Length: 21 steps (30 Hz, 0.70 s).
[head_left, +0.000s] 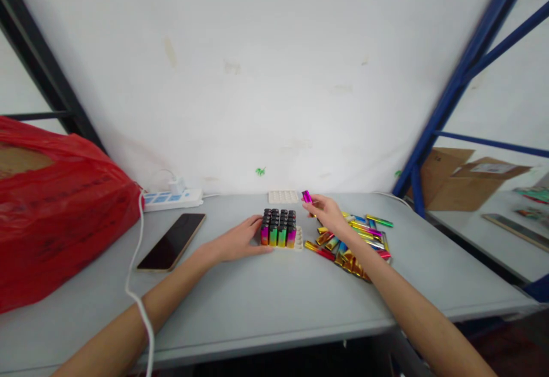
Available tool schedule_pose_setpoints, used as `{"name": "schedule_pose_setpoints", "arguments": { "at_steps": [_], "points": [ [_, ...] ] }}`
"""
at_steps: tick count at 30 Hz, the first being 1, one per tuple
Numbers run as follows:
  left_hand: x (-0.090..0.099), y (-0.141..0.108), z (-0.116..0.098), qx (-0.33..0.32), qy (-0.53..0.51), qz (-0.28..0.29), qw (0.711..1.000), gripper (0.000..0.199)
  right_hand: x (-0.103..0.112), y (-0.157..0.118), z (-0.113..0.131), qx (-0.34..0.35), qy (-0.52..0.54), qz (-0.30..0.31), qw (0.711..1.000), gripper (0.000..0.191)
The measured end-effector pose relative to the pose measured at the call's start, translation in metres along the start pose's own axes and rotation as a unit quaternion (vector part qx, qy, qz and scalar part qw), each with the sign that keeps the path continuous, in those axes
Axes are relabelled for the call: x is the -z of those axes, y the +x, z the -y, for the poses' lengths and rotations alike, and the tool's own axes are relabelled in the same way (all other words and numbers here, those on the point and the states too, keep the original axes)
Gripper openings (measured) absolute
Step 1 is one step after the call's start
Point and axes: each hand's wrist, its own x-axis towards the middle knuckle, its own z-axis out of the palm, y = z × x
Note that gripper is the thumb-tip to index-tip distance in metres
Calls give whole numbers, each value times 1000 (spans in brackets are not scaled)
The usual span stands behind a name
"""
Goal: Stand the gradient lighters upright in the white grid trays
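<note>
Upright lighters [278, 229] with black tops and shiny gradient bodies stand in close rows in a white tray [299, 239], whose right end shows bare slots. My left hand [240, 241] holds the left side of this block, the thumb along the front and the fingers at the left and back. Above and right of the tray, my right hand [328, 212] pinches a purple lighter [307, 197], tilted, with a dark end at upper left. Beneath my right forearm lies a loose pile of shiny multicoloured sticks [358, 238], partly hidden by the arm; their ends are too small to make out.
A second white slotted tray [283, 197] lies against the wall. To the left are a phone [172, 242], a power strip [174, 199] and a big red plastic bag [64, 217]. A white cable [136, 297] crosses over my left forearm. Cardboard boxes [463, 179] stand beyond the blue frame [457, 88].
</note>
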Motion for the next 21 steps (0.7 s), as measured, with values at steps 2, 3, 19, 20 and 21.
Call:
{"name": "schedule_pose_setpoints", "arguments": {
  "at_steps": [2,3,19,20,21],
  "points": [
    [0,0,1,3,1,1,1000,81,-4,-3,7,-32,104,11,994,45],
    [0,1,1,1,1,-1,1000,81,-7,-5,11,-47,147,14,988,48],
    [3,1,-2,-2,9,12,1000,82,-21,-21,22,19,-149,-147,978,53],
    [2,2,-2,-5,5,10,1000,82,-21,-20,22,19,-154,-144,977,51],
    [2,2,-2,-7,2,8,1000,82,-21,-20,22,19,-157,-141,977,49]
  ]
}}
